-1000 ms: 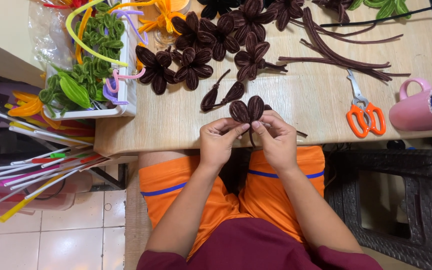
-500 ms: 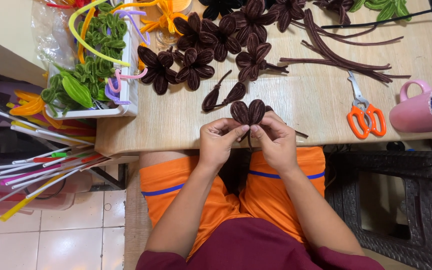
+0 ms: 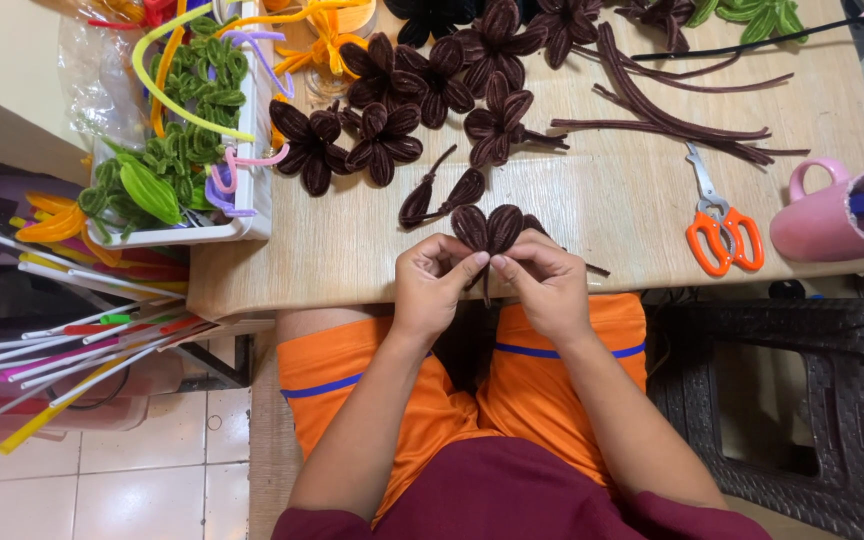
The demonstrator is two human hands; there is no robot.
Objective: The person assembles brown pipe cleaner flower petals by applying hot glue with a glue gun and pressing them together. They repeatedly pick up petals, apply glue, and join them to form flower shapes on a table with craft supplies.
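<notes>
Two hands [image 3: 439,285] [image 3: 544,280]; one half-made brown flower [image 3: 488,228]; one loose petal pair [image 3: 442,197]; one pair of orange scissors [image 3: 722,235]; one pink mug [image 3: 832,222]; one white tray [image 3: 242,225]; one counter [image 3: 602,210].

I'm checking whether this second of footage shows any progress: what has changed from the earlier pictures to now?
Hardly anything. Both hands, left hand and right hand, keep pinching the dark brown pipe-cleaner petals at the table edge; no clear shift shows. Nothing was picked up or released. The orange scissors and pink mug lie as before.
</notes>
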